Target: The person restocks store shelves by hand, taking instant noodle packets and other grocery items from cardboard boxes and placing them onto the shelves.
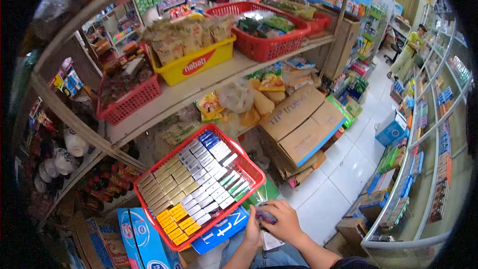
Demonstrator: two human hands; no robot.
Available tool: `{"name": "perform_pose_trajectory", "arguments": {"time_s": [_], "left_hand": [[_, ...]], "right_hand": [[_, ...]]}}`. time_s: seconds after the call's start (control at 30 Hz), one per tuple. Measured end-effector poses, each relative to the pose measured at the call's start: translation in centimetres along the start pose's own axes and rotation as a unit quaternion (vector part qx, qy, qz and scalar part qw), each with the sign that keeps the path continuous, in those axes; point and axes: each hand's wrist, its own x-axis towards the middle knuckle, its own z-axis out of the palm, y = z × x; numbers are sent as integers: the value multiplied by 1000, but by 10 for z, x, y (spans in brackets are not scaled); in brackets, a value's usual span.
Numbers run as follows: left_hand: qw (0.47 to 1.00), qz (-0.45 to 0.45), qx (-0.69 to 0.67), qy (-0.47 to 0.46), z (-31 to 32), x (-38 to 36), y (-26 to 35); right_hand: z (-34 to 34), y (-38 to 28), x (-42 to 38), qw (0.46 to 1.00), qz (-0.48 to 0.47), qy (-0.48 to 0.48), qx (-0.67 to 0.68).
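My left hand [253, 233] and my right hand [286, 223] are close together above my lap, both closed around a small dark pack [266, 216]. Fingers cover much of the pack, so its exact kind cannot be made out. Just beyond them a red plastic basket [249, 162] holds rows of small boxes standing on end. Gold boxes [172, 182] fill its left part, and yellow boxes [174, 223] stand at its near corner. White and silver boxes [199, 162] take up the middle, with blue-topped boxes [209, 139] at the far end.
Blue cartons [137, 236] stand left of my legs. Above the basket, a shelf [194, 80] carries a yellow basket [199, 60] and red baskets [274, 45]. A large brown carton [303, 124] sits beyond. Glass cases [428, 169] line the right, and another person [411, 50] stands far along the aisle.
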Motion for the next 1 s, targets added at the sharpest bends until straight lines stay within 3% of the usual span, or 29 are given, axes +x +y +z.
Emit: {"name": "perform_pose_trajectory", "arguments": {"time_s": [0.07,0.1,0.17,0.23,0.3,0.33,0.43,0.47,0.57,0.6,0.63,0.67,0.7,0.73,0.77,0.8,0.83,0.87,0.9,0.97,1.0], "left_hand": [[1000,16,0,-24,14,-10,27],[993,51,-52,-90,11,-10,38],[995,75,48,-37,18,-16,59],[992,100,51,-54,28,-25,71],[981,141,100,-83,55,-43,83],[988,135,68,-14,77,-52,88],[963,263,50,-32,100,-48,117],[954,286,53,-76,91,-34,126],[962,265,-69,-10,112,-46,161],[942,307,-96,-100,92,-20,158],[925,347,-95,-125,86,-18,161],[928,356,-84,-69,92,-28,166],[888,453,-7,-76,114,-52,168],[819,555,120,-85,124,-60,167],[852,505,60,-125,137,-70,160],[793,576,159,-117,132,-57,157],[777,584,207,-113,140,-60,155],[718,626,288,-93,139,-52,156],[783,541,271,-145,139,-56,157],[709,544,438,-94,140,-70,175],[709,543,441,-88,137,-71,181]], "right_hand": [[-3,-14,-2,999,-39,-11,-19],[-4,-22,-6,997,-67,-27,-36],[-12,-41,-9,995,-104,3,-7],[-27,-56,-3,994,-108,15,30],[-45,-69,27,985,-136,103,-3],[-56,-76,45,985,-131,108,11],[-77,-106,64,979,-157,129,0],[-78,-110,61,977,-172,124,3],[-74,-94,37,964,-219,146,32],[-59,-64,38,950,-244,195,19],[-46,-33,41,971,-174,161,-34],[-35,-14,43,969,3,57,240],[-35,-5,49,926,115,11,359],[-25,-2,49,764,226,-22,603],[-21,-7,53,675,292,-32,677],[-47,-48,56,639,322,-60,696],[-53,-47,60,606,315,-105,723],[-63,-68,69,559,273,-109,775],[-65,-69,78,588,251,-96,763],[-68,-65,96,588,232,-127,765],[-69,-61,101,618,219,-114,746]]}}
